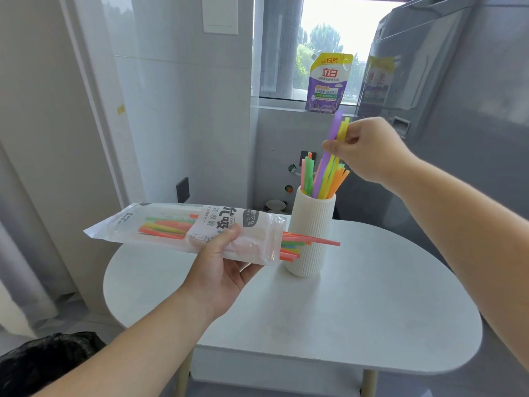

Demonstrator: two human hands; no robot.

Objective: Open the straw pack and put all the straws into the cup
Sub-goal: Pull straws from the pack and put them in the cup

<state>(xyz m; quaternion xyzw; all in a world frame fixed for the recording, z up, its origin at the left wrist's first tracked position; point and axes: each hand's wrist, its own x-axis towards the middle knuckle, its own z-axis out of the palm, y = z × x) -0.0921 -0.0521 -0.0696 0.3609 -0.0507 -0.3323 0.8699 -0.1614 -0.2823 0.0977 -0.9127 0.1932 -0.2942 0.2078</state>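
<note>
My left hand (220, 265) grips a clear plastic straw pack (160, 224) held level above the table, its open end pointing right. Several coloured straws (303, 243) stick out of that end, in front of the cup. The ribbed white cup (310, 236) stands upright on the table and holds several coloured straws (325, 179). My right hand (372, 150) is above the cup, pinching a purple straw and a yellow straw (337, 127) near their tops; their lower ends reach down into the cup.
The round white table (343, 310) has its edge near me. A purple detergent pouch (329, 81) sits on the window sill behind. A grey appliance (458, 81) stands at right, a black bag (43, 362) at lower left.
</note>
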